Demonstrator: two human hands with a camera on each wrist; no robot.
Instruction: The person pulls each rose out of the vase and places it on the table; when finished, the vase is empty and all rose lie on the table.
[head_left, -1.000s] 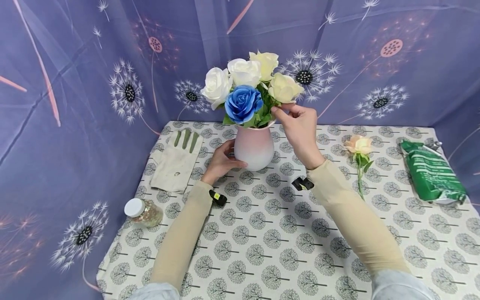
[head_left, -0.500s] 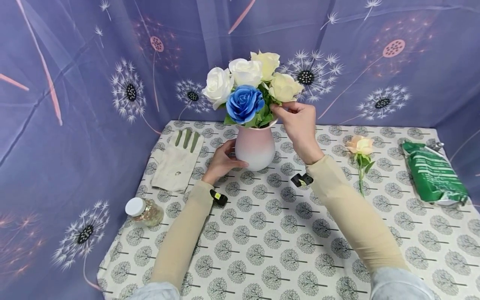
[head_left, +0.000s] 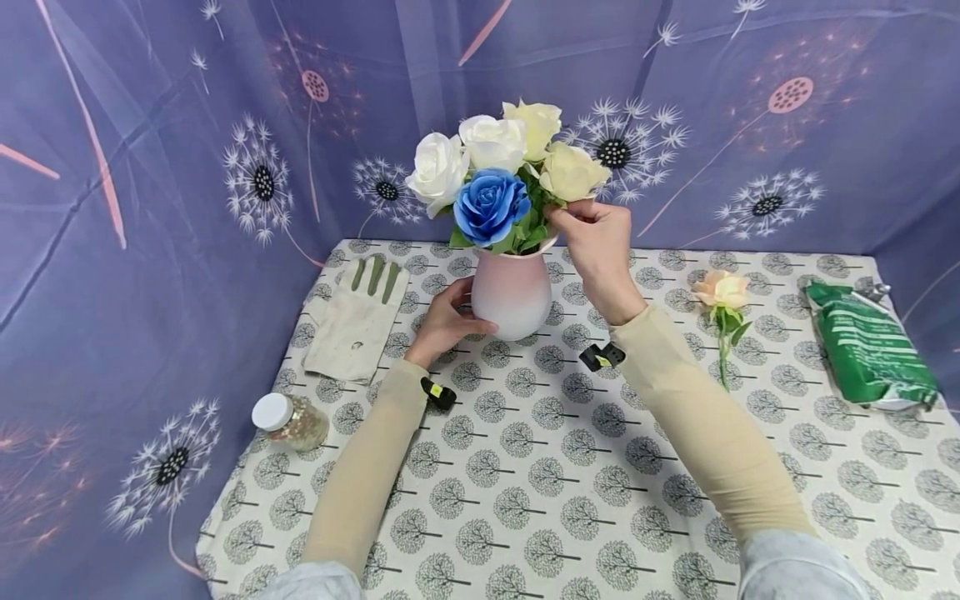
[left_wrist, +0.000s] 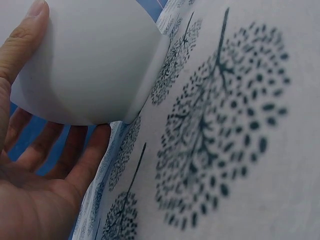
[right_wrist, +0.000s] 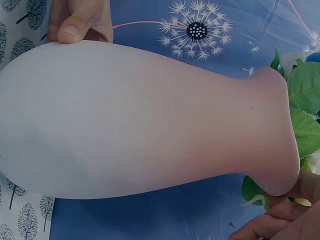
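A pink-to-white vase (head_left: 512, 296) stands upright on the cloth and holds several artificial roses. My left hand (head_left: 446, 321) grips its lower left side, thumb (left_wrist: 27, 37) in front and fingers spread around behind. Among the blooms are a blue rose (head_left: 491, 207) in front, two white roses (head_left: 437, 173) and a pale yellow rose (head_left: 534, 127) at the back. My right hand (head_left: 600, 250) pinches just under the bloom of the right-hand pale yellow rose (head_left: 573, 171), fingertips close to the vase rim in the right wrist view. Green leaves (right_wrist: 305, 87) crowd the rim and hide the stems.
A peach rose (head_left: 722, 290) lies to the right on the tree-print tablecloth (head_left: 555, 533), with a green packet (head_left: 870, 350) beyond it. At left are a white glove (head_left: 356, 321) with green fingers and a white-capped jar (head_left: 292, 421). A purple curtain (head_left: 480, 50) hangs behind.
The head view has shifted very slightly. Both hands keep their places on the vase and the pale yellow rose, the right fingertips moving only a little under the bloom.
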